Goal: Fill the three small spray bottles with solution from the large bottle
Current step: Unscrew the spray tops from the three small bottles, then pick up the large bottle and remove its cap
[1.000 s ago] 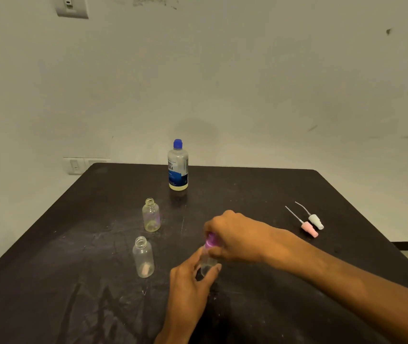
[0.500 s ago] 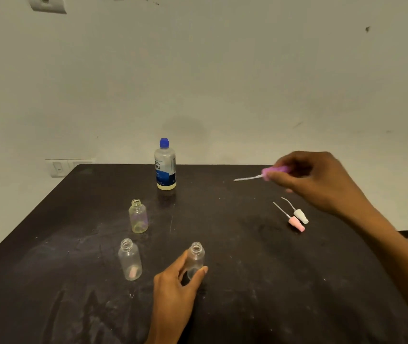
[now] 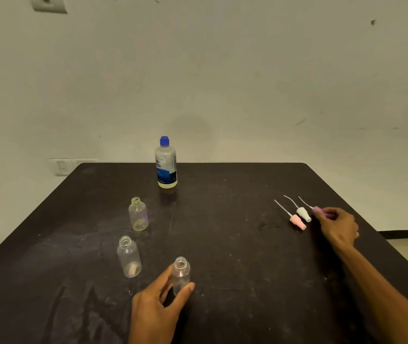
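Note:
Three small clear bottles stand uncapped on the dark table (image 3: 235, 244): a far one (image 3: 138, 214), a middle one (image 3: 129, 256) and a near one (image 3: 181, 274). My left hand (image 3: 159, 304) holds the near bottle between thumb and fingers. The large bottle (image 3: 165, 163) with a blue cap stands upright at the back centre, a little yellowish liquid at its bottom. At the right, my right hand (image 3: 338, 227) pinches a purple spray cap (image 3: 321, 211) low at the table, beside a white spray cap (image 3: 303, 214) and a pink spray cap (image 3: 297, 222).
The table's right edge runs close past my right forearm, with floor beyond it. A wall stands behind the table, with a switch plate (image 3: 72, 166) low at the left and another plate (image 3: 47, 3) high up.
My right hand pulled the purple spray cap off the near bottle, carried it up and right, then lowered it next to the white and pink caps. The left hand stayed on the bottle.

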